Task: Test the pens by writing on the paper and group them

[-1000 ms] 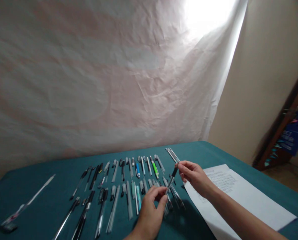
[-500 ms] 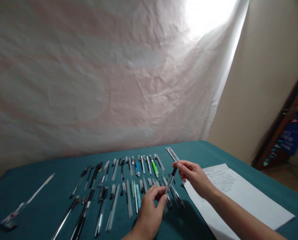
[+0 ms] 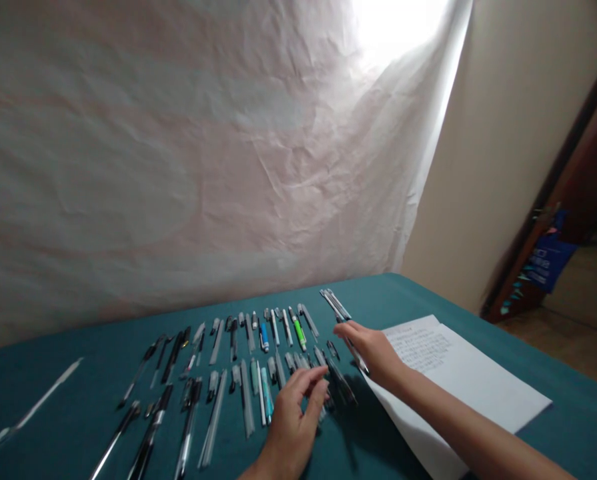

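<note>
1. Right hand (image 3: 373, 348): fingers narrowed over a dark pen (image 3: 360, 362), apparently pinching it; blur prevents certainty.
2. Dark pen: low over the table at the paper sheet's (image 3: 458, 380) left edge, long axis pointing away from the person, far end slightly leftward.
3. Left hand (image 3: 292, 417): empty, half-curled, fingertips at the near pen row (image 3: 248, 400), just left of the dark pen. The right hand is nearer.

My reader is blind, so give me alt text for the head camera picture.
Two hands reach over rows of pens on a teal tablecloth: the left hand above the near row, the right hand on a dark pen beside a written sheet of paper. A creased white backdrop hangs behind.
</note>
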### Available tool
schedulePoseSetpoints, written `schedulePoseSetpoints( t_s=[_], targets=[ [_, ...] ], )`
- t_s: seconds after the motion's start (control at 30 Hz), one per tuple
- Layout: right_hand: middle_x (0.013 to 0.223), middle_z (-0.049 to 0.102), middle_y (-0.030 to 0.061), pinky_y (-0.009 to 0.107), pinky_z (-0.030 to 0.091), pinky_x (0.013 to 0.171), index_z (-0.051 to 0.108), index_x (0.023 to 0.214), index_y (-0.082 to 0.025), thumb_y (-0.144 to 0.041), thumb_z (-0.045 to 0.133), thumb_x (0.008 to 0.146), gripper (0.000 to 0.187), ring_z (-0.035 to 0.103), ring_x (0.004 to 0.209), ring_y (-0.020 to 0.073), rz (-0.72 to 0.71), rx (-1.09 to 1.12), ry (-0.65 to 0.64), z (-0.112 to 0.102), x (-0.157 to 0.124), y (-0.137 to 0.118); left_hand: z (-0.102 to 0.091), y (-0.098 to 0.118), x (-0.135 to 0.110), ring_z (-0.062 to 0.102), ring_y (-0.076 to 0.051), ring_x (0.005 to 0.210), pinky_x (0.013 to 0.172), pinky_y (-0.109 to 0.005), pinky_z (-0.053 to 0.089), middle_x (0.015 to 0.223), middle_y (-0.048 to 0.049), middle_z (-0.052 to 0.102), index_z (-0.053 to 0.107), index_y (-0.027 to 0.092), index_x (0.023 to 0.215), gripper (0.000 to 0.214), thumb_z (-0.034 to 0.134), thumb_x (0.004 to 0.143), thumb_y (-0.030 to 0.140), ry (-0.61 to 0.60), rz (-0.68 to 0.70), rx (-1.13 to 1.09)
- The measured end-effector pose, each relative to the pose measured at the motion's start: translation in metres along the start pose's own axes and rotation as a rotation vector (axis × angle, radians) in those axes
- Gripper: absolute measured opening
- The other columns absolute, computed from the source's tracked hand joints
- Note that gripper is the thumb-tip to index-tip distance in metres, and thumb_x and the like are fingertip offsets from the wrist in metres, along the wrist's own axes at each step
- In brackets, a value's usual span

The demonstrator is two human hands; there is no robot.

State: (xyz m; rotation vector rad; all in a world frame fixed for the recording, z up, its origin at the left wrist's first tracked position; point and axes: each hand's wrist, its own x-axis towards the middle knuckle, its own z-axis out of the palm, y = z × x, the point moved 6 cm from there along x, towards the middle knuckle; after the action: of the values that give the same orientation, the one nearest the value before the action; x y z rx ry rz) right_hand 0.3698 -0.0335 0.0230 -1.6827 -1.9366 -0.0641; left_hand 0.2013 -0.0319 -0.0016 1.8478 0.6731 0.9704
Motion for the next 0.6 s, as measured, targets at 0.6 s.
schedulePoseSetpoints(
  t_s=[0.6],
  targets=[
    [0.06,0.058,-0.0006,0.021,0.034,0.052,0.061,0.091,-0.016,-0.018,0.045,0.081,0.019,0.047,0.053,0.0112,0.027,0.237,-0.234,0.005,0.005,0.047,0.04,0.016,-0.017,0.058,-0.023,0.09,0.08,-0.034,0.045,0.102,-0.0106,0.063,0.057,0.019,0.109,0.032,0.046,0.08,0.015,-0.385,0.398,0.514]
  ],
)
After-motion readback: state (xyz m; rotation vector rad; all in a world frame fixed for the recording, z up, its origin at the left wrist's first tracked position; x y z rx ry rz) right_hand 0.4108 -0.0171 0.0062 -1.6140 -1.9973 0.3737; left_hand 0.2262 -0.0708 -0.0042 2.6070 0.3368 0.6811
